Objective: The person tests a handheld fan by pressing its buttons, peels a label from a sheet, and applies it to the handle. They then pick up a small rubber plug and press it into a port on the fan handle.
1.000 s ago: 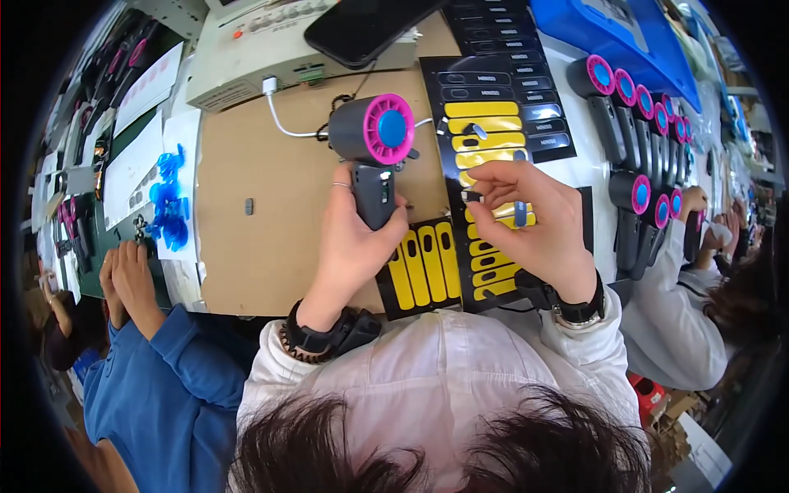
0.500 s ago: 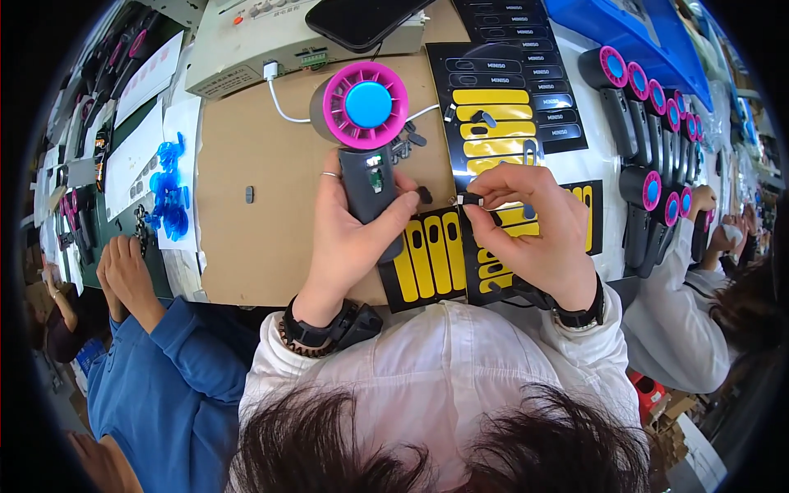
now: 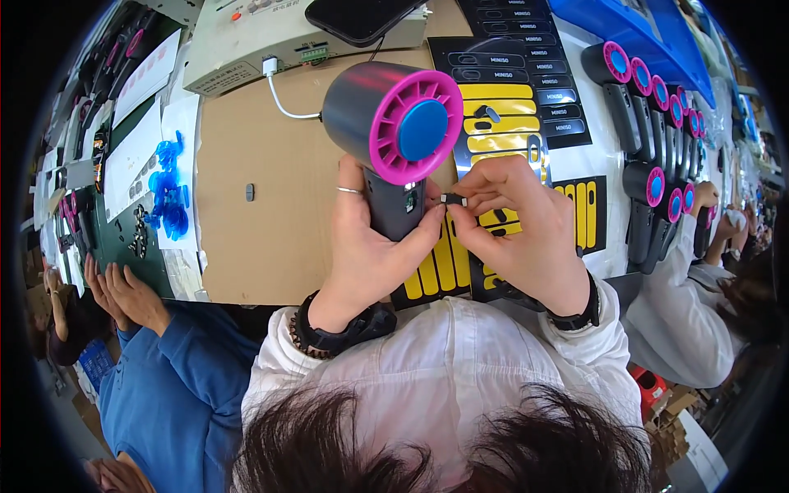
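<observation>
Here, the right hand (image 3: 522, 226) is pinching a small black plug (image 3: 453, 199) with a metal end, its thumb and forefinger pressing together on it. The plug is pointing toward the left hand (image 3: 366, 263) and hovering just beside the left thumb; whether the two are touching, I cannot tell. The left fingers, one wearing a ring (image 3: 349, 191), are wrapping firmly around the dark grey handle of a handheld fan (image 3: 423, 130). That fan is standing out over the cardboard (image 3: 263, 164), its pink rim and blue hub facing up and to the right, while an opening in the handle is showing something green inside. Black bands are circling both wrists.

Beneath and beyond the right hand, yellow sticker strips (image 3: 497, 108) are lying on black sheets. A white cable (image 3: 281, 107) is running from a pale box (image 3: 246, 62) and disappearing at the fan head; a dark phone (image 3: 362, 18) is resting on that box. A small grey piece (image 3: 250, 192) is lying alone on the cardboard. Farther left, translucent blue parts (image 3: 170, 197) are resting on white paper, near a blue-sleeved co-worker's hands (image 3: 127, 294). Farther right, more fans (image 3: 625, 115) are lying in rows beside a blue tray (image 3: 641, 37).
</observation>
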### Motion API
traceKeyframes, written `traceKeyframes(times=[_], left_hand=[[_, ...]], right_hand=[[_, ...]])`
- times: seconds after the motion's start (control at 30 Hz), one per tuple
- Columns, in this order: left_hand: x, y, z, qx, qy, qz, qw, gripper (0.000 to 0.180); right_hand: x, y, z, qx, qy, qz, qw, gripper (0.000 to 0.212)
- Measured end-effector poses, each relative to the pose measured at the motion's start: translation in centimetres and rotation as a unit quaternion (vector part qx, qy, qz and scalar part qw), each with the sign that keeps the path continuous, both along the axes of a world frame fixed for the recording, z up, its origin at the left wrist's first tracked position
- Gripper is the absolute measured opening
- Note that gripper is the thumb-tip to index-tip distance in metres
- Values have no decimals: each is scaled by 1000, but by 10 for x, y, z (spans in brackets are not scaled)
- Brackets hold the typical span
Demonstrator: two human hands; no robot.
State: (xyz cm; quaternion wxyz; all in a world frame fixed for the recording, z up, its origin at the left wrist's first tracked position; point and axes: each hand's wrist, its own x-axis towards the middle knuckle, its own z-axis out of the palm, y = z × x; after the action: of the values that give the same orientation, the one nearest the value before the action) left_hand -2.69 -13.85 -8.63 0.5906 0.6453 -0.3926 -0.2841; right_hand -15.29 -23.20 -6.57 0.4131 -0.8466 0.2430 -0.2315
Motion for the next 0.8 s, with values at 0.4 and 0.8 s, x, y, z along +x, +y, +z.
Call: traceKeyframes(times=[0.4, 0.8], left_hand=[[-1, -1, -10, -35, -79, 6, 996, 46], [3, 1, 0, 26, 240, -40, 970, 44]], right_hand=[[-3, -3, 3, 45, 44, 27, 998, 29], [-10, -5, 0, 70, -18, 39, 997, 26]])
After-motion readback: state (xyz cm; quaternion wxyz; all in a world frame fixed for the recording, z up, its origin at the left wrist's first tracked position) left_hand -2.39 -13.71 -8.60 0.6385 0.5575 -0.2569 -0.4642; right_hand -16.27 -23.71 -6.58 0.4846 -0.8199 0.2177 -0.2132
